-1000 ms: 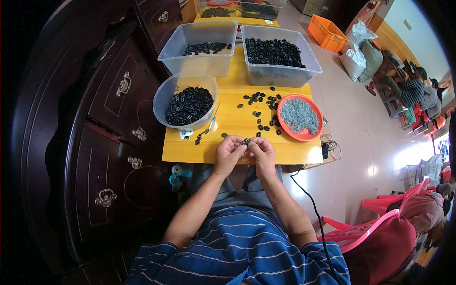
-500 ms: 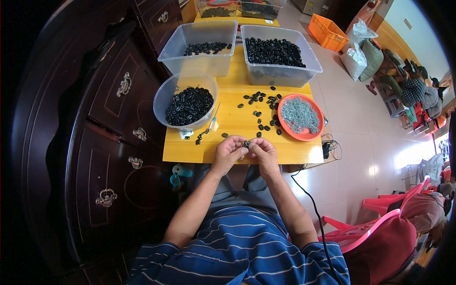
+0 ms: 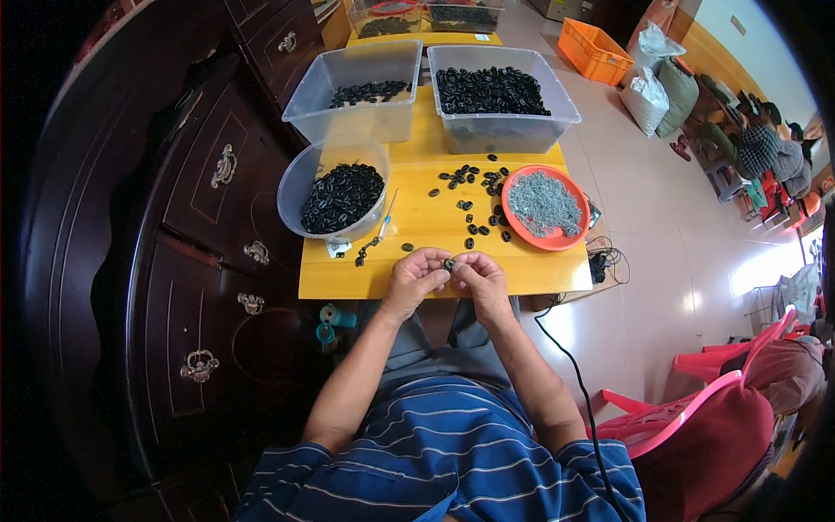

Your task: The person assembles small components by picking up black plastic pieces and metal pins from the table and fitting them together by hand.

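At a yellow wooden table (image 3: pixel 348 283), left hand (image 3: pixel 413 284) and right hand (image 3: pixel 484 284) pinch a small black piece (image 3: pixel 450 264); slackening could drop it.

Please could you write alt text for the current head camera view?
A person's left hand and right hand hold a small black part at a yellow table. Beyond stand clear tubs of black pieces, with a red plate of silvery bits on the right.
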The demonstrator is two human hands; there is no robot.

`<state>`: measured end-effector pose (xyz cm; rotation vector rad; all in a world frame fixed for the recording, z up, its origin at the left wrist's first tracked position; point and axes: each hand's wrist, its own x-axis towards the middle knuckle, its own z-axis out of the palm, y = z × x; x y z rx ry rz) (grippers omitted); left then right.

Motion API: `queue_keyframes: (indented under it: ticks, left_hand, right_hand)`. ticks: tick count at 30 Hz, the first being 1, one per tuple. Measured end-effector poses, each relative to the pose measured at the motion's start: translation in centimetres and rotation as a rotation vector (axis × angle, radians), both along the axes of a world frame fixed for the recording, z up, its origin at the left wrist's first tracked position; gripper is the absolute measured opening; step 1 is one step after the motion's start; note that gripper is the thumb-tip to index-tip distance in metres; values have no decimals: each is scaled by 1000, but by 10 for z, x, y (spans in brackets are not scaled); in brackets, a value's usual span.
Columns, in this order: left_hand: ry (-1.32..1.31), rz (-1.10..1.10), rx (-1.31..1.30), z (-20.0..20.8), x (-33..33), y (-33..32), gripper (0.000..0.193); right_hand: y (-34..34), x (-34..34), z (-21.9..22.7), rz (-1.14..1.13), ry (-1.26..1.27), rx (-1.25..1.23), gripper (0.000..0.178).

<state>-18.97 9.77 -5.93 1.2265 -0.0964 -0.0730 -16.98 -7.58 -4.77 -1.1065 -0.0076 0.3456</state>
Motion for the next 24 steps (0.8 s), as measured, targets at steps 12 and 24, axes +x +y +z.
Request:
queue_keyframes:
  ticks: [12, 24]
  left_hand:
    - [-31, -16, 156, 13, 1, 1, 31]
    - [0, -44, 145, 17, 2, 3, 30]
  right_hand:
    - [-1, 1, 1, 7, 19, -14, 2]
    - [-3, 1, 1, 42, 27, -7, 1]
